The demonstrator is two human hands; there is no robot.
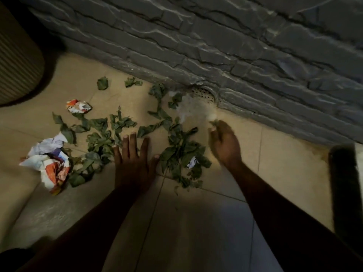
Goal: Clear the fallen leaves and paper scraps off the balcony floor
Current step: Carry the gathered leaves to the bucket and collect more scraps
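Wilted green leaves point(110, 134) lie scattered over the beige tiled floor point(196, 222), with a thicker heap point(182, 156) between my hands. My left hand point(133, 160) rests flat on the floor with straight, spread fingers, between the two leaf clusters. My right hand point(224, 142) is blurred, its fingers curled round a small leaf point(215, 122) at the fingertips, beside a whitish fluffy scrap point(193, 108). A large crumpled paper wad point(49, 163) lies at the left, a smaller crumpled scrap point(79, 107) further back. A tiny paper bit point(192, 161) sits in the heap.
A dark stone-brick wall point(216, 46) runs along the back, with a round perforated floor drain point(204, 94) at its foot. A ribbed round container point(17, 65) stands at the far left. A dark furry object point(345, 185) lies at the right edge.
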